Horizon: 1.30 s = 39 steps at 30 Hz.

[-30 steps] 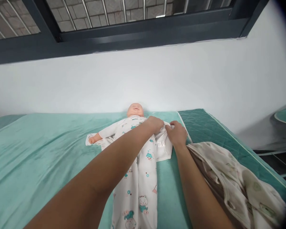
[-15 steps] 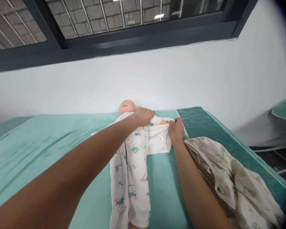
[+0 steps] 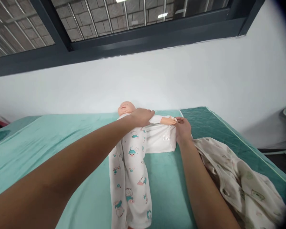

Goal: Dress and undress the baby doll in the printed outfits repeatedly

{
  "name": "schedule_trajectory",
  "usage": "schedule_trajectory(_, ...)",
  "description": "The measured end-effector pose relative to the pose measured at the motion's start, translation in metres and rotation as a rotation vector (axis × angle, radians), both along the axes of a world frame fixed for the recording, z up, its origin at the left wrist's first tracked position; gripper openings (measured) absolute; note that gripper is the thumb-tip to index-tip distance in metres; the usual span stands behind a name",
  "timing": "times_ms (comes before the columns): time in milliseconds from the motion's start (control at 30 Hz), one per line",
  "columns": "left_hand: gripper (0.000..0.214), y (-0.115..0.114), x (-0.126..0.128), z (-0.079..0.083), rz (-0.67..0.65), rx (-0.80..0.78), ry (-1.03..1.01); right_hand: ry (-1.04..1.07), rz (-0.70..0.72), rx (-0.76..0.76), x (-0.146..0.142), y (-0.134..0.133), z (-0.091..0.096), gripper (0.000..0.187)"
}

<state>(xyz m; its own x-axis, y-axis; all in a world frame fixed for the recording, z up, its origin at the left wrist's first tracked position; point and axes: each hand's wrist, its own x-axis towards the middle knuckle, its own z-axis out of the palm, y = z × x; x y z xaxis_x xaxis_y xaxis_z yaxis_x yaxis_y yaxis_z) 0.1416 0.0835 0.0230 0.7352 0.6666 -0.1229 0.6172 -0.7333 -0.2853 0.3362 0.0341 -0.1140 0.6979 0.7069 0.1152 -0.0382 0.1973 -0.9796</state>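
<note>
A baby doll (image 3: 126,107) lies on its back, its head toward the wall. It wears a white top and white trousers (image 3: 132,165) printed with small figures. My left hand (image 3: 143,117) is closed round the upper part of the doll's outstretched arm, at the sleeve. The doll's bare forearm and hand (image 3: 168,121) stick out of that sleeve. At the doll's fingertips, my right hand (image 3: 183,127) is pinched; its fingertips seem to hold the edge of a white cloth (image 3: 157,141) spread beneath the arm. This cloth carries a shiny patch. My left forearm hides part of the doll's torso.
A crumpled cream garment (image 3: 238,178) with printed bears lies to the right, beside my right forearm. The bed is covered in light green (image 3: 62,136), with a darker quilted green part (image 3: 200,124) at right. Behind it rise a white wall (image 3: 145,79) and a dark window frame (image 3: 133,41).
The doll's hand, partly covered by white cloth before, now lies bare outside the sleeve. My right hand has shifted slightly right. My left hand stays on the arm.
</note>
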Motion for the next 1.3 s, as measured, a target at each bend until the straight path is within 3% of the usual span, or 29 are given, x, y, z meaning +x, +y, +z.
schedule_trajectory(200,0.032,-0.004,0.015,-0.013,-0.072,-0.039,-0.026,0.239,0.052,0.119,0.010,0.007,-0.003,0.026)
schedule_trajectory(333,0.035,-0.001,0.028,-0.024,-0.066,-0.051,-0.039,0.223,-0.122,0.163,0.003,-0.003,0.006,0.024)
schedule_trajectory(433,0.035,-0.005,0.039,-0.032,-0.029,-0.067,-0.118,-0.018,-0.249,0.235,-0.020,-0.015,0.021,0.026)
schedule_trajectory(533,0.031,-0.020,0.039,-0.032,0.021,-0.048,-0.202,-0.396,-0.124,0.256,-0.050,-0.023,0.032,0.027)
schedule_trajectory(633,0.021,-0.039,0.013,-0.028,0.090,-0.005,-0.287,-0.458,0.165,0.145,-0.070,-0.022,0.030,0.033)
schedule_trajectory(733,0.031,-0.056,-0.039,-0.033,0.212,0.055,-0.489,-0.495,0.302,0.045,-0.083,-0.021,0.024,0.039)
schedule_trajectory(800,0.033,-0.064,-0.076,-0.048,0.359,0.040,-0.938,-0.520,0.356,0.046,-0.093,-0.023,0.022,0.040)
schedule_trajectory(900,0.038,-0.067,-0.116,-0.077,0.446,-0.146,-1.336,-0.579,0.454,0.065,-0.108,-0.029,0.024,0.036)
schedule_trajectory(1033,0.038,-0.058,-0.127,-0.099,0.475,-0.302,-1.469,-0.541,0.502,0.004,-0.117,-0.032,0.028,0.032)
schedule_trajectory(1200,0.032,-0.047,-0.121,-0.098,0.485,-0.340,-1.476,-0.428,0.570,-0.025,-0.112,-0.031,0.031,0.048)
schedule_trajectory(1300,0.022,-0.052,-0.120,-0.098,0.459,-0.250,-1.435,-0.456,0.585,0.011,-0.112,-0.033,0.030,0.062)
